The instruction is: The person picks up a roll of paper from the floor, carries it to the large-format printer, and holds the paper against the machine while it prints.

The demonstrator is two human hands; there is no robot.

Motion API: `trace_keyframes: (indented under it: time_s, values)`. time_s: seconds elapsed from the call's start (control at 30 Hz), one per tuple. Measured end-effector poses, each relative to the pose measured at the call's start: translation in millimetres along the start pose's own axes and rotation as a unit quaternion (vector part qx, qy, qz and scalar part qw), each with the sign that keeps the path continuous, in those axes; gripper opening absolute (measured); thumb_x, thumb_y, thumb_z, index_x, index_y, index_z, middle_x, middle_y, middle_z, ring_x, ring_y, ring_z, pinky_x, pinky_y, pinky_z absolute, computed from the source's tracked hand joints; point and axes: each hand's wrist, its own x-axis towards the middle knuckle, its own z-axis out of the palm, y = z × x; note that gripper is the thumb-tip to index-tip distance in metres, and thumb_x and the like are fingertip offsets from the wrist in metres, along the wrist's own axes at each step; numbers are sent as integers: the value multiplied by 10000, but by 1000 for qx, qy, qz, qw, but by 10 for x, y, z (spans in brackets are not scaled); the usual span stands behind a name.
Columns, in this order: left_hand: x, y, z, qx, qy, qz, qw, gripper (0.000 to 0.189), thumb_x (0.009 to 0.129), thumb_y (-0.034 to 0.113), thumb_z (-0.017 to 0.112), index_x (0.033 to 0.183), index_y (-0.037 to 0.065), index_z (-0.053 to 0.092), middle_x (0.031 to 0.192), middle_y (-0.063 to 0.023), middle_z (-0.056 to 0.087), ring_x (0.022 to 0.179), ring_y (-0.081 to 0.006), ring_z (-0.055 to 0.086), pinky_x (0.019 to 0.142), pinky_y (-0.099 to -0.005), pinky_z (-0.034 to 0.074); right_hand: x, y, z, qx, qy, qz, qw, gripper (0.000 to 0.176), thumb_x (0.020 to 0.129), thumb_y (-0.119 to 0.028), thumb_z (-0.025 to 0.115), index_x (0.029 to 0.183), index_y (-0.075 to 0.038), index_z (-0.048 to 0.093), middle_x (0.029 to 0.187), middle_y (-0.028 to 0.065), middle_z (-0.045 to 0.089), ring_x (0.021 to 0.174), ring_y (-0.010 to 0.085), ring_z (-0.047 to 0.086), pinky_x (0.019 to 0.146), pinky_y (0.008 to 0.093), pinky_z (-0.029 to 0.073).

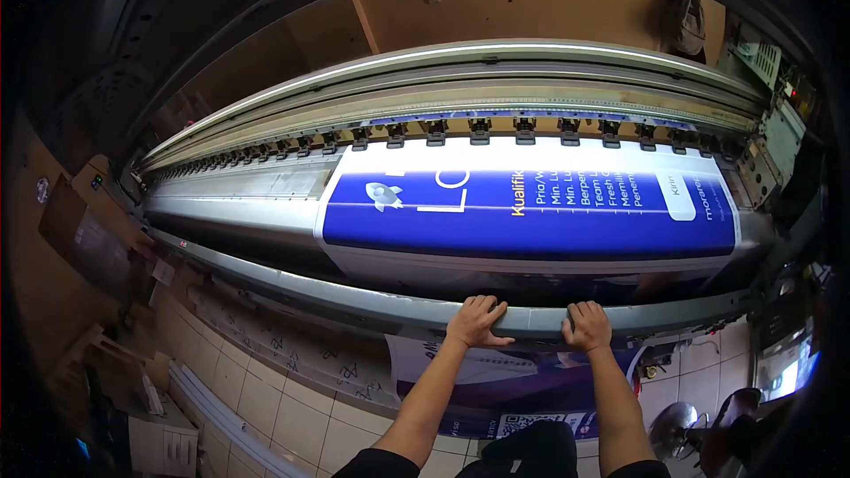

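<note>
My left hand grips the grey front rail of a wide-format printer, fingers curled over the top and thumb lower on the near side. A short way to the right, my right hand curls over the same rail. Beyond both hands a blue and white printed banner lies across the printer bed, with a rocket and sideways lettering. More printed banner hangs below the rail, partly hidden behind my arms; a QR code shows near its bottom.
A row of black pinch rollers crosses the banner's far edge. At lower left, long pale bars lie near a white drawer unit. A lit screen and a round metallic object stand at right.
</note>
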Motion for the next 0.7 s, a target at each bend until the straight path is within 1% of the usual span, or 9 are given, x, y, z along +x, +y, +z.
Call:
trace_keyframes:
  time_s: [0.1,0.2,0.27,0.37,0.47,0.53,0.6,0.7]
  values:
    - [-7,-21,38,-5,31,13,999,842,649,716,788,1190,92,627,1087,-134,598,1007,-303,591,900,-432,471,-3,-27,-32,15,-14,10,1000,330,809,-305,615,994,-37,670,905,132,616,921,318,593,876,443,494]
    - [-15,-13,36,6,32,14,999,843,657,729,774,1187,90,629,1088,-133,597,1007,-302,592,896,-426,472,-11,-30,-41,5,-25,12,1000,330,807,-304,615,991,-36,676,907,131,617,921,318,593,875,442,494]
    - [-6,-10,17,19,13,15,1000,852,667,746,751,1189,83,636,1088,-133,600,1001,-301,593,893,-424,474,-23,6,19,10,-4,2,1000,327,805,-306,619,978,-36,680,897,131,620,912,319,594,872,440,495]
    - [-34,29,22,8,5,2,1000,860,664,745,755,1194,77,636,1096,-131,602,1005,-299,592,902,-424,472,-44,-17,-25,15,-23,13,1000,331,801,-310,623,975,-34,678,900,131,626,912,318,596,868,441,498]
    - [-7,-5,3,15,19,11,1000,863,667,745,754,1194,73,635,1100,-130,602,1011,-300,593,908,-423,472,-28,-5,13,10,-6,7,1000,333,800,-310,623,972,-30,679,911,132,632,917,319,598,867,445,499]
    - [2,17,-24,11,-3,1,1000,861,670,740,756,1196,70,633,1105,-131,602,1014,-302,593,914,-423,472,-58,31,64,17,-20,16,1000,335,805,-310,618,985,-33,676,924,135,636,924,323,600,878,452,497]
    - [18,8,-7,20,-5,4,1000,861,673,736,756,1199,66,631,1108,-134,602,1017,-305,594,923,-419,470,-58,73,85,9,-6,-1,1000,348,805,-311,620,1009,-35,676,932,137,635,931,323,598,888,458,496]
    - [-9,17,-16,24,-17,-2,1000,893,690,738,736,1259,61,611,1150,-133,588,1051,-299,575,937,-413,456,-56,21,26,17,-29,13,999,376,810,-315,623,1047,-29,677,956,148,635,957,327,595,905,450,495]
